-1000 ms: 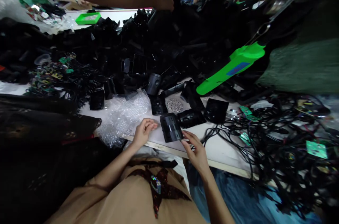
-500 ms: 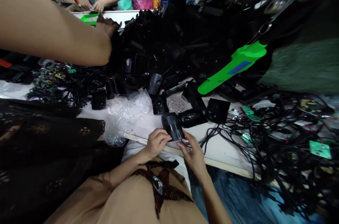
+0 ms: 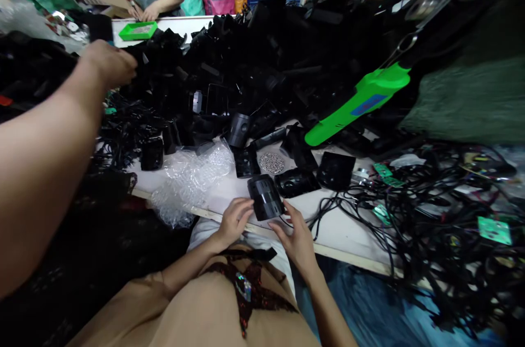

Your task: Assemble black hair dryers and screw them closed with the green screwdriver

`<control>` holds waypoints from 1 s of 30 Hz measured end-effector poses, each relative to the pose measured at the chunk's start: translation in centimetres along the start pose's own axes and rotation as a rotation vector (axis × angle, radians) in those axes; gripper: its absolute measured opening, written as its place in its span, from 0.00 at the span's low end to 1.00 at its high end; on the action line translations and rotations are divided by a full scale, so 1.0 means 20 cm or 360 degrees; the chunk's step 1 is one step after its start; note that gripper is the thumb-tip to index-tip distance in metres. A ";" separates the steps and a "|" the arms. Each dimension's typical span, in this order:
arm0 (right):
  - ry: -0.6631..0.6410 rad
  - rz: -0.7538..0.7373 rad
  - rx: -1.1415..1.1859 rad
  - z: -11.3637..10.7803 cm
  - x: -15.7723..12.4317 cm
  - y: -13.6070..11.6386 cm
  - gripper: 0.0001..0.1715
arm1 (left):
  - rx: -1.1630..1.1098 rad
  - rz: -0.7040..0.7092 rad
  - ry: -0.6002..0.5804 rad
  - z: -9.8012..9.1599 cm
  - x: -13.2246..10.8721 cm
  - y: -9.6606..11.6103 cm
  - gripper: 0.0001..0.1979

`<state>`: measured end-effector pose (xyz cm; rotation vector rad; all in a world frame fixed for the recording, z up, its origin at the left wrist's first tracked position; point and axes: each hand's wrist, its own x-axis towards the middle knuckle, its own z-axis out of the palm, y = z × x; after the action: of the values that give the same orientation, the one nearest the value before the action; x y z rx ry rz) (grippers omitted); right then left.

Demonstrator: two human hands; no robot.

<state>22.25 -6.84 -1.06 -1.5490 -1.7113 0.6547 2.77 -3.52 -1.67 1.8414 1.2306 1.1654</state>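
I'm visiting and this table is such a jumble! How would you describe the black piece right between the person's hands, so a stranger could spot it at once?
Start at the bright green handle, then look down and left to the bubble wrap. Just right of it, between the left hand and right hand, stands a black cylinder. Unlike the flatter black casing beside it, it is round and ribbed with grooves.

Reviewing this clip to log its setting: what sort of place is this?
Probably a workshop for sorting electronic scrap: there is a big heap of black plastic casings, a tangle of black cables, and loose green circuit boards.
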 end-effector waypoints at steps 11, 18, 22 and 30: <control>-0.0045 -0.0069 -0.0307 0.04 0.09 -0.13 0.40 | -0.1058 -0.0966 -0.0445 0.04 0.04 0.08 0.26; -0.0009 -0.0059 -0.0464 0.10 0.07 -0.11 0.45 | -0.0522 -0.0548 -0.0371 0.06 0.00 0.05 0.29; 0.0078 -0.0124 -0.0537 0.13 0.07 -0.10 0.44 | -0.0298 -0.0524 -0.0577 0.00 0.02 0.03 0.29; 0.0027 -0.0133 -0.0530 0.15 0.06 -0.08 0.45 | 0.0242 -0.0002 -0.0606 -0.09 0.20 0.09 0.53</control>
<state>18.93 -5.67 -1.40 -1.6877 -1.9337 0.3237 2.59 -0.36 1.89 2.0553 1.1213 0.6900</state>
